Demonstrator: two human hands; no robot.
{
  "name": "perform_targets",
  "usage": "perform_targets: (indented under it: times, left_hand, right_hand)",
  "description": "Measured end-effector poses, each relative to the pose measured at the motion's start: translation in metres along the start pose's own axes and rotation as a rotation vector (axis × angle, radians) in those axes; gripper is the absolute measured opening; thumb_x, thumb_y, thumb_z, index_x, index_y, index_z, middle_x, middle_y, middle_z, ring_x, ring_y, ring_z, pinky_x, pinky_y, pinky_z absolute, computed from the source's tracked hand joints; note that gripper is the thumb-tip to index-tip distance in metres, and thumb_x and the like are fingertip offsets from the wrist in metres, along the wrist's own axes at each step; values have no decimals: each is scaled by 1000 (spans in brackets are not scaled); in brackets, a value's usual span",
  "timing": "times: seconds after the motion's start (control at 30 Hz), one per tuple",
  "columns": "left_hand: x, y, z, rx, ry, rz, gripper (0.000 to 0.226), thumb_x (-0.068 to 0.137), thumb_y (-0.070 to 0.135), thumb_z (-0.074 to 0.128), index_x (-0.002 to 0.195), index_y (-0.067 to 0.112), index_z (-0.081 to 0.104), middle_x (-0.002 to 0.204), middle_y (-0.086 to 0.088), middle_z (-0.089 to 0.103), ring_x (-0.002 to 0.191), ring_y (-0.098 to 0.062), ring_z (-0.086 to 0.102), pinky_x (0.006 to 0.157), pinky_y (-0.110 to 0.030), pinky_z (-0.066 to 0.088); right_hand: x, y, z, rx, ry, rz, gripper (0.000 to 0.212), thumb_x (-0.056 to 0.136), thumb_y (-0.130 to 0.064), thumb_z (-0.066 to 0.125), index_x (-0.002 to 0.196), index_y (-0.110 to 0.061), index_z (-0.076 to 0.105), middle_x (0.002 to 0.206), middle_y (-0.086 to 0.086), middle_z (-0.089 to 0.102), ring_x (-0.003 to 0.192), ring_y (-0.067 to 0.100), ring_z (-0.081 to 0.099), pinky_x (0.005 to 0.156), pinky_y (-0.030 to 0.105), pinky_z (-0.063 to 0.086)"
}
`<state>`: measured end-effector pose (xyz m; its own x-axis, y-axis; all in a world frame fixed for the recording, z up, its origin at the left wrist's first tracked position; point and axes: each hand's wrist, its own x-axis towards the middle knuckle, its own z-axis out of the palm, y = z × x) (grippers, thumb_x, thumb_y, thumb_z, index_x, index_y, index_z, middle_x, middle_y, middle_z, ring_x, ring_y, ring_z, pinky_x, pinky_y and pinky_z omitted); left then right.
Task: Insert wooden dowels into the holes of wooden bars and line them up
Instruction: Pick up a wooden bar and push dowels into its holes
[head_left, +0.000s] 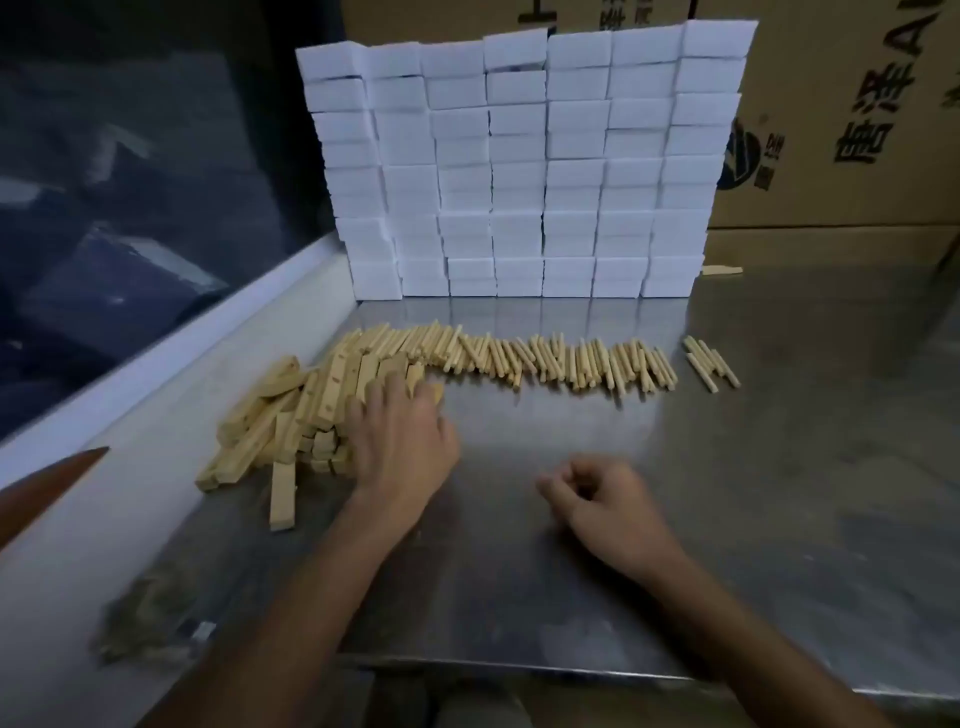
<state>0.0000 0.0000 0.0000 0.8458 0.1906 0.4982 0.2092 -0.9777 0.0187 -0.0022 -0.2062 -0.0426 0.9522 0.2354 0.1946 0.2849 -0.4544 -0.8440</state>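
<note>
A heap of pale wooden bars (291, 415) with small holes lies at the left of the steel table (727, 467). My left hand (400, 441) reaches into the right side of the heap, its fingertips on a bar; whether it grips one is hidden. A long row of wooden dowels (545, 358) stretches across the table behind my hands, with a small separate group of dowels (711, 364) at its right end. My right hand (602, 493) rests on the table, fingers curled, holding nothing I can see.
A wall of stacked white blocks (519, 166) stands at the back. Cardboard boxes (841, 104) rise behind and to the right. A single wooden piece (722, 270) lies by the boxes. A white ledge (156, 415) borders the table's left, with a clear bag (150, 618) on it.
</note>
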Motion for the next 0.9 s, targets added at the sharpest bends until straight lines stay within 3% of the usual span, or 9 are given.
perform_targets:
  times: [0.1, 0.23, 0.37, 0.53, 0.6, 0.7, 0.83, 0.9]
  left_hand:
    - [19, -2, 8, 212, -57, -57, 33, 94, 38, 51, 118, 18, 59, 122, -11, 58, 111, -28, 50, 93, -44, 36]
    - [31, 1, 21, 308, -87, -19, 21, 91, 32, 56, 110, 23, 60, 113, -5, 64, 107, -26, 51, 90, -43, 32]
    - [38, 3, 29, 303, -61, -25, 20, 86, 23, 59, 106, 25, 60, 103, -3, 66, 101, -25, 50, 85, -41, 30]
    - [42, 11, 33, 194, 28, 37, 25, 83, 28, 41, 98, 22, 61, 91, -2, 67, 94, -25, 51, 80, -41, 28]
    - [45, 18, 36, 129, 101, 77, 17, 84, 24, 49, 95, 20, 61, 88, -2, 66, 90, -24, 50, 79, -40, 28]
    - [51, 30, 45, -105, 177, 124, 24, 80, 22, 64, 103, 16, 66, 93, -3, 64, 86, -23, 51, 80, -37, 28]
    - [60, 50, 48, -797, 83, 2, 31, 78, 16, 73, 109, 17, 70, 96, 4, 59, 78, -14, 54, 67, -18, 39]
    - [63, 58, 52, -1209, -66, -169, 31, 81, 10, 71, 111, 20, 69, 93, 1, 62, 72, -17, 64, 58, -24, 50]
  right_hand:
    - [32, -3, 4, 103, 24, 90, 30, 95, -21, 65, 68, -10, 65, 59, 0, 66, 53, 6, 59, 57, 19, 48]
    - [68, 0, 6, 127, 78, 128, 28, 96, -24, 64, 75, -5, 67, 62, 0, 66, 52, 3, 60, 53, 14, 49]
    - [90, 8, 4, 131, 123, 209, 27, 97, -24, 61, 83, -2, 67, 65, 2, 67, 49, 5, 59, 48, 17, 47]
    - [103, 9, 8, 157, 140, 233, 26, 96, -25, 62, 83, -3, 68, 64, 1, 67, 56, 10, 62, 64, 32, 55]
    - [104, 10, 10, 143, 154, 213, 24, 96, -25, 63, 81, -6, 68, 63, -1, 67, 54, 5, 61, 65, 30, 54]
    - [100, 14, 13, 86, 189, 163, 22, 94, -26, 63, 78, -12, 67, 62, -1, 68, 52, 3, 61, 63, 29, 54]
    - [94, 16, 16, 39, 188, 89, 21, 94, -33, 62, 79, -18, 65, 67, 4, 70, 47, 16, 62, 55, 37, 57]
    - [94, 16, 17, 22, 194, 64, 19, 93, -35, 61, 81, -21, 64, 66, 4, 70, 46, 16, 61, 54, 37, 56]
